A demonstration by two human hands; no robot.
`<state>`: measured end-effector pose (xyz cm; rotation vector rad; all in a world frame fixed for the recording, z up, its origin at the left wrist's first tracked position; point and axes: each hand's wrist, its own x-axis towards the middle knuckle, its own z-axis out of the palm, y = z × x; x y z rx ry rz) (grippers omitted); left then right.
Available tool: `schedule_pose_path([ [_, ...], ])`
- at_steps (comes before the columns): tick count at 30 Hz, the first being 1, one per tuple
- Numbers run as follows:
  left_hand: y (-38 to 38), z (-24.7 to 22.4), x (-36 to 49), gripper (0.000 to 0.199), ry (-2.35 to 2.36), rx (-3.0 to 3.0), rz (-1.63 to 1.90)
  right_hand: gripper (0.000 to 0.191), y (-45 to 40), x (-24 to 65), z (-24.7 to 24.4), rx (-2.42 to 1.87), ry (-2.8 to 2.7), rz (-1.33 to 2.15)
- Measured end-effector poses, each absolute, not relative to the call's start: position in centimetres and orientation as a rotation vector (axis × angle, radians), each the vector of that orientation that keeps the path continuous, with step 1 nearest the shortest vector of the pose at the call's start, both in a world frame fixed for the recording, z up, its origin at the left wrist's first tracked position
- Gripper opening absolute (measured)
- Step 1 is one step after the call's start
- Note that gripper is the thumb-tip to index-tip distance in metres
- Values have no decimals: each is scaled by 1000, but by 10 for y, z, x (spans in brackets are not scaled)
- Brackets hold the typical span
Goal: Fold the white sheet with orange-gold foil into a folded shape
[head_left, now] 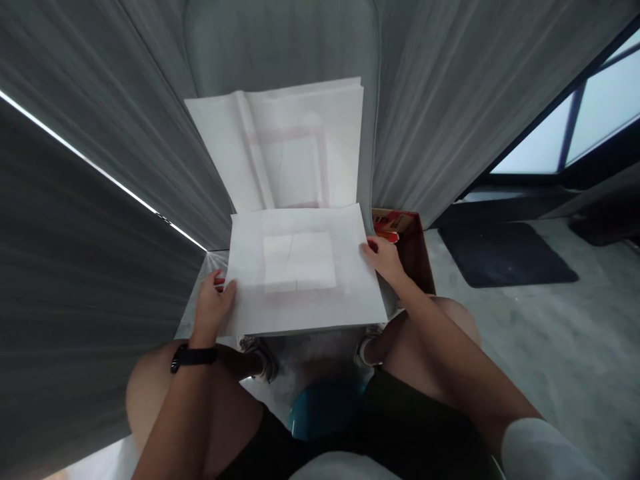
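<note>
Seated person, view down over own knees, in a narrow spot between big grey curtains [85, 267]; window [565, 113] upper R, dark floor mat [505, 253] on concrete floor [550, 333]. Ahead, a grey padded backrest [280, 40] w/ a large folded white sheet [295, 147] leaning on it, faint pink square marks showing through. In front and overlapping its lower edge, a white paper sheet [300, 267] w/ a paler square patch [299, 261] at centre, held up between both hands. L hand [213, 307] part-closed, thumb and fingers gripping sheet's L edge; black wristband [193, 357] on that wrist. R hand [383, 259] likewise pinches R edge, fingers partly hidden behind paper. Just beyond R hand, cardboard box [407, 250] w/ red packaging [387, 227] inside. Below, between sneakers [263, 357], a teal round object [325, 410].
</note>
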<state>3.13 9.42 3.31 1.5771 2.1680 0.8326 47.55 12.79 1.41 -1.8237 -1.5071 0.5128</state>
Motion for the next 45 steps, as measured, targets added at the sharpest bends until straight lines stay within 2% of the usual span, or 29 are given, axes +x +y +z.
schedule_pose_path([
  [3, 77, 42, 63, 45, 2208, 1896, 1104, 38, 128, 476, 6, -1830, -1528, 426],
  [5, 58, 46, 101, 35, 1933, 2173, 1174, 44, 125, 478, 3, -1800, -1567, 368],
  [7, 37, 44, 149, 33, 1485, 2432, 1060, 46, 119, 483, 2, -1733, -1616, 356],
  [9, 20, 37, 196, 43, 1144, 2616, 872, 46, 111, 490, 0, -1663, -1654, 385],
  [11, 8, 26, 230, 58, 993, 2710, 684, 44, 101, 498, -1, -1623, -1671, 438],
  [14, 3, 14, 252, 56, 985, 2743, 569, 41, 83, 509, -4, -1582, -1701, 504],
  [18, 8, 11, 246, 31, 994, 2676, 661, 36, 58, 522, -5, -1489, -1746, 505],
  [20, 12, 14, 242, 25, 992, 2586, 745, 34, 48, 524, -3, -1466, -1745, 478],
  [25, 22, 15, 237, 26, 1178, 2224, 973, 29, 35, 509, 9, -1407, -1699, 386],
  [30, 34, 6, 228, 26, 1319, 2232, 1216, 32, 29, 466, 20, -1309, -1871, 203],
  [38, 49, 3, 213, 23, 1363, 2368, 1037, 34, 34, 428, -1, -1302, -2145, -55],
  [45, 64, 2, 209, 15, 1361, 2401, 919, 37, 28, 424, -11, -1479, -2191, -72],
])
